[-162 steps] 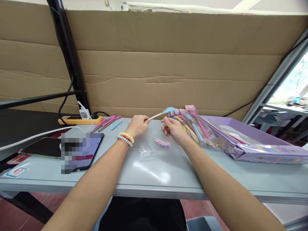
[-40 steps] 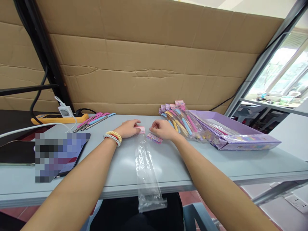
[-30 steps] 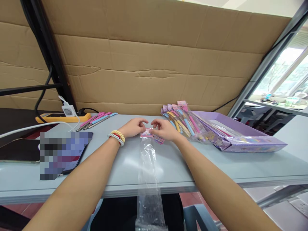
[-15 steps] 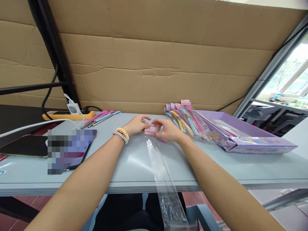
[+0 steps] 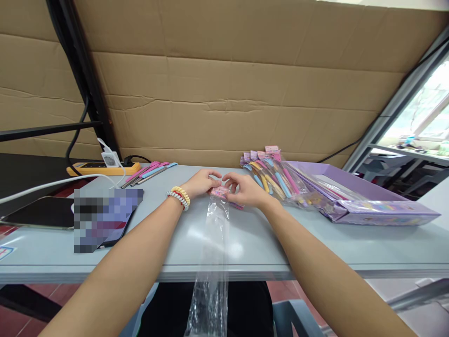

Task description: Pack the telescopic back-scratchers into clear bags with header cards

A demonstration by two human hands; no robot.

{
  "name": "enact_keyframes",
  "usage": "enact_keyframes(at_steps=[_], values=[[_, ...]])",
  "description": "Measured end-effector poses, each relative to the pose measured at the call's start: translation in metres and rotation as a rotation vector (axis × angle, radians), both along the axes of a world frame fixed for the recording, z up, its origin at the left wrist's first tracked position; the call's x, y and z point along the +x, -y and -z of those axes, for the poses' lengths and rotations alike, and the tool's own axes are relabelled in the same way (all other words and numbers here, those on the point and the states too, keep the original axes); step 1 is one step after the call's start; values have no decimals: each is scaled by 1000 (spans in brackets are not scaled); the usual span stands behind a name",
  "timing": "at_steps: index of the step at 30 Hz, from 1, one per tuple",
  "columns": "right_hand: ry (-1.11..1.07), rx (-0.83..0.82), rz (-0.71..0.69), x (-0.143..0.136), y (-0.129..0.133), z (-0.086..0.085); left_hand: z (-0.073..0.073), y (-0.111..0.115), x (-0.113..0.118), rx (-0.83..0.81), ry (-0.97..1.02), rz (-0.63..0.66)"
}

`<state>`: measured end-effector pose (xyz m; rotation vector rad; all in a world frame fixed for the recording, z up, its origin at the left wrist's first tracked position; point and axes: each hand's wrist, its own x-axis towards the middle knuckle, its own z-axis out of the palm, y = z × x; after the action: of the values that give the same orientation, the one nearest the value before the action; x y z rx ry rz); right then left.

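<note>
A small pink printed card (image 5: 219,192) lies at the top of a long clear plastic bag (image 5: 214,248), which runs toward me and hangs over the table's front edge. My left hand (image 5: 200,182), with coil bands at the wrist, has its fingers closed on the card's left end. On the other side my right hand (image 5: 242,189) pinches the card's right part, thumb and forefinger curled. A second strip of pink-purple card (image 5: 238,205) shows partly under my right fingers.
Several bagged pink, blue and yellow-handled sticks (image 5: 271,175) lie to the right, beside an open purple box (image 5: 386,217). Back left are loose metal sticks with coloured ends (image 5: 149,173) and a yellow power strip (image 5: 131,168). Phones (image 5: 42,213) lie at the left; cardboard (image 5: 224,84) stands behind.
The clear bag's hanging lower end has swung left, so it now drops nearly straight toward me. Both hands stay at the card, with only slight finger movement. The view shifts a little.
</note>
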<state>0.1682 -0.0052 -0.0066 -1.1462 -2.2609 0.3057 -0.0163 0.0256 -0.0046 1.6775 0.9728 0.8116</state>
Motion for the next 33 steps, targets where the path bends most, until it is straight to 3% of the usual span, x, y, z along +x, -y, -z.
enact_keyframes(at_steps=[10,20,23,28,33], values=[[-29,122,-59,-1,-1,3,-1,1,0,6,-26,8],[-105,172,61,-2,-5,4,-6,7,4,-41,12,31],[-184,141,116,-2,-6,3,-8,8,4,-79,50,33],[-288,23,145,-1,-7,2,-3,4,0,41,-45,108],[-327,10,136,0,-11,6,1,0,1,82,2,78]])
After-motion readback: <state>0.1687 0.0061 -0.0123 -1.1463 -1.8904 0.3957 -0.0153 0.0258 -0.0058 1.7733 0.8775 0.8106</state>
